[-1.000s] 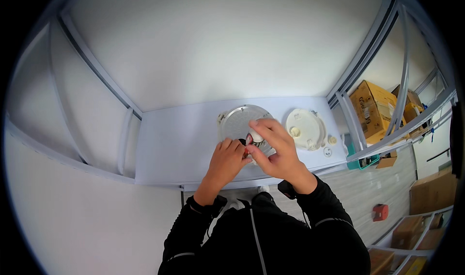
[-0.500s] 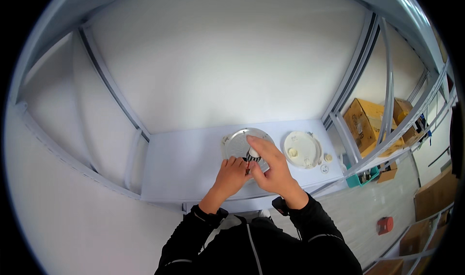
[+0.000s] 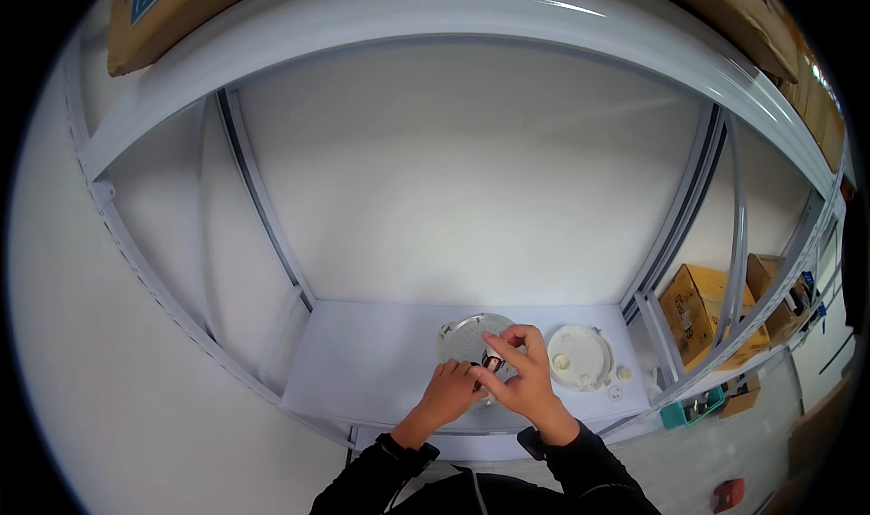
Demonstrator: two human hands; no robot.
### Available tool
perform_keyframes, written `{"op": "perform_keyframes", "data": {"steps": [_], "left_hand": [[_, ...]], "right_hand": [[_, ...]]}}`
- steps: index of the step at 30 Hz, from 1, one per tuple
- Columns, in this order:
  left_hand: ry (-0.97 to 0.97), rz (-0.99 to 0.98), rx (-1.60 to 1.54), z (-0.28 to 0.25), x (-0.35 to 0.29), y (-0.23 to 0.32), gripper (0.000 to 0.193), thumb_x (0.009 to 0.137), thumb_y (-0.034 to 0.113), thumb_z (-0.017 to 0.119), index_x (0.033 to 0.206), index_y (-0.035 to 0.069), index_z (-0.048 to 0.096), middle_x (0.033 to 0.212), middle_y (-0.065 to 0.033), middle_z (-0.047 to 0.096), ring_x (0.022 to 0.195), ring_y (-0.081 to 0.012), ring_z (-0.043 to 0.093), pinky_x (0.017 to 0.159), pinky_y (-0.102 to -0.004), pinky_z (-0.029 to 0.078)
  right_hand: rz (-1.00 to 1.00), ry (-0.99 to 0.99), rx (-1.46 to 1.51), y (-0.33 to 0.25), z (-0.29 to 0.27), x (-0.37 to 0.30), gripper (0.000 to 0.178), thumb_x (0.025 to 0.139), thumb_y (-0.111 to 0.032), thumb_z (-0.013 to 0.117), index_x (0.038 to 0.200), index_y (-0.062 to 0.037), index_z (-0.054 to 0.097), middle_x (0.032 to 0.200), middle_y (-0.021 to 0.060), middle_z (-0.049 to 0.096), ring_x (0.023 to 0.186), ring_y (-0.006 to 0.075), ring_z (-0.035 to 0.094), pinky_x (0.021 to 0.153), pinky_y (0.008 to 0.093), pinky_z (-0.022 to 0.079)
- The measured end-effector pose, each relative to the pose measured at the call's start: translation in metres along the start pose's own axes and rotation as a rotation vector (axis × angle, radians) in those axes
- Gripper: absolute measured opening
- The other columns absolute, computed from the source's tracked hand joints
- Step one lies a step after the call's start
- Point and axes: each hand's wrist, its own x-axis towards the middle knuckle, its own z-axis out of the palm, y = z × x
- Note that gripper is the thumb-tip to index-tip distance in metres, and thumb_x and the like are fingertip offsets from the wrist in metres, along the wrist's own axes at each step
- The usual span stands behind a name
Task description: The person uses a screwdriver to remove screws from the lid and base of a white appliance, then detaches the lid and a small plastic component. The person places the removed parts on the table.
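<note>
A round metal disc (image 3: 469,335) lies on the white bench (image 3: 362,361) in front of me. My left hand (image 3: 449,391) and my right hand (image 3: 519,374) meet over its near edge. Between their fingertips sits a small dark part (image 3: 492,364) with a bit of red on it. Both hands pinch it; its exact shape is too small to tell. To the right lies a round white plastic cover (image 3: 578,357), apart from my hands.
Two small white pieces (image 3: 622,381) lie beside the white cover. White frame posts (image 3: 671,234) bound the bench on both sides. Cardboard boxes (image 3: 702,311) and a teal bin (image 3: 691,412) stand lower right. A red object (image 3: 730,493) lies on the floor.
The view has tilted upward, so the bench and hands sit lower in the picture. My hands stay together over the disc's near edge, still working the small part.
</note>
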Motion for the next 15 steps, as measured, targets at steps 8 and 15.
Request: {"op": "perform_keyframes", "data": {"steps": [8,15], "left_hand": [[-0.005,-0.068,0.089,0.004,-0.004,0.01,0.031,0.089,0.037,0.079,0.1,0.011,0.067,0.103,-0.0053,0.063,0.1,-0.0288,0.057,0.089,-0.0425,0.045],[0.033,-0.124,0.01,0.004,-0.007,0.014,0.027,0.093,0.039,0.076,0.093,0.013,0.069,0.1,-0.0036,0.063,0.099,-0.0282,0.058,0.086,-0.0429,0.048]], "right_hand": [[-0.002,-0.002,0.245,0.026,0.004,-0.014,0.058,0.081,-0.007,0.086,0.136,-0.0026,0.068,0.125,0.0174,0.065,0.107,0.0336,0.066,0.089,0.0382,0.056],[-0.032,-0.061,0.156,0.032,0.003,-0.023,0.056,0.081,-0.003,0.08,0.135,0.0019,0.065,0.125,0.0232,0.069,0.109,0.0366,0.071,0.094,0.0406,0.057]]}}
